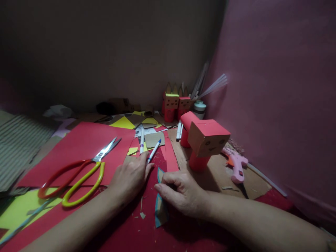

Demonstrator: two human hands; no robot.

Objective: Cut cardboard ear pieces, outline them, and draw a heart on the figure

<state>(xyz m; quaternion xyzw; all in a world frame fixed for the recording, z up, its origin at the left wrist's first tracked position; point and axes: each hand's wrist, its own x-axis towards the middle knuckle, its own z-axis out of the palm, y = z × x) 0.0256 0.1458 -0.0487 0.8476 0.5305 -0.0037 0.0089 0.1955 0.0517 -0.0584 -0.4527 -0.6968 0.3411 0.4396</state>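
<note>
My left hand [131,175] rests low over the table, thumb and index finger closed at the near end of a white marker with a blue tip [154,150]. Beside that index finger lies another white marker with a purple band [142,141]. My right hand [182,192] pinches a cut cardboard piece edged in blue [160,211], whose middle is covered by my fingers. Just beyond my right hand stands a red paper figure [201,161] with a boxy cardboard head and a drawn face. To the left, scissors [98,161] with red and yellow handles lie partly spread on red paper [78,150].
Two similar box-headed figures [172,101] stand at the back near a pale jar [199,107] and clear glue sticks [216,84]. A pink glue gun [237,166] lies on cardboard at right. Corrugated cardboard [23,147] is at far left, with paper scraps [123,122] at the back.
</note>
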